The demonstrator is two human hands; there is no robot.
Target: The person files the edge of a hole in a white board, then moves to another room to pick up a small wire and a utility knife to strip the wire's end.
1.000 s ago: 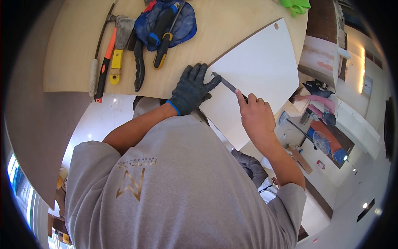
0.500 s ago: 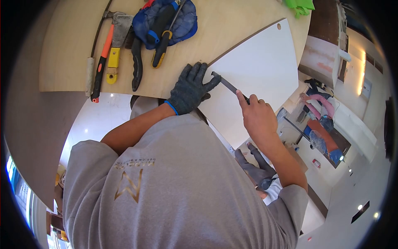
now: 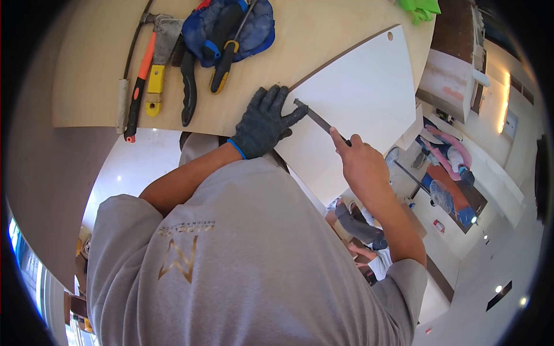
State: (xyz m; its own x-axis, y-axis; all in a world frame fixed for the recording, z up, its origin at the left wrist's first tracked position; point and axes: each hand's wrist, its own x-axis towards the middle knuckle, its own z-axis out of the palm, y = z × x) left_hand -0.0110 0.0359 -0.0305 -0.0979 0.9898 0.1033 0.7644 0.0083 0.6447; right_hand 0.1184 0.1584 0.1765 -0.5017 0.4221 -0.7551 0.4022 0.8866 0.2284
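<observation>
Pale wooden table (image 3: 323, 34) carries a white panel (image 3: 363, 98) toward half past one; gloved left hand (image 3: 262, 122) spreads, thumb out, at its edge; right hand (image 3: 365, 167) grips a dark flat-bladed tool (image 3: 320, 121).

A grey short-sleeved shirt (image 3: 271, 248) is worn, stamped toward eight o'clock with an angular gold logo (image 3: 178, 259); near twelve, the left hand (image 3: 261, 122) is covered by a dark glove (image 3: 257, 130), blue-trimmed at the cuff (image 3: 236, 149)!

On the desk (image 3: 92, 98), from left to right, lie a hammer (image 3: 144, 72), a scraper (image 3: 154, 86), a screwdriver (image 3: 223, 70) partly on a cloth (image 3: 258, 36), and a board (image 3: 369, 86) that juts past the desk's near edge, with a file (image 3: 320, 120) over its left side.
</observation>
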